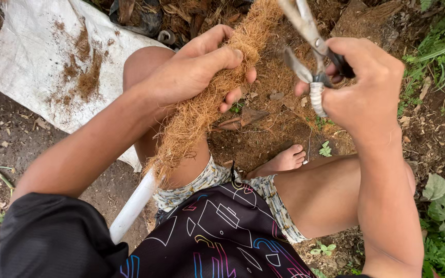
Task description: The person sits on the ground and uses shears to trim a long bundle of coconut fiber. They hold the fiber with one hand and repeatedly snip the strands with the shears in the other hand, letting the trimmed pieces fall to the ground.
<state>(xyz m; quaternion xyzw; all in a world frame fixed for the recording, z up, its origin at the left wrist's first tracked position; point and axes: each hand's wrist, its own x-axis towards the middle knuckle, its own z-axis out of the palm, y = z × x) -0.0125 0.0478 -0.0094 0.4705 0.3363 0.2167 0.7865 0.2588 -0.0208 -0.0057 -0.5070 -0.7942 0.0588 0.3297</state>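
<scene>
My left hand (pixel 197 69) grips a long bundle of brown coconut fibre (pixel 202 108) that runs from the top middle down across my left thigh. The fibre covers the upper part of a white pipe (pixel 132 206), whose bare end pokes out low beside my leg. My right hand (pixel 364 85) holds a pair of metal pliers (pixel 305 31) by their dark handles, jaws pointing up and away. A small grey coil of wire (pixel 317 98) hangs under that hand, next to the fibre.
I sit with bare knees apart over dirt ground littered with loose fibre. A white sack (pixel 37 56) dusted with brown husk lies at the left. My bare foot (pixel 284 160) rests in the middle. Green plants (pixel 444 206) grow along the right edge.
</scene>
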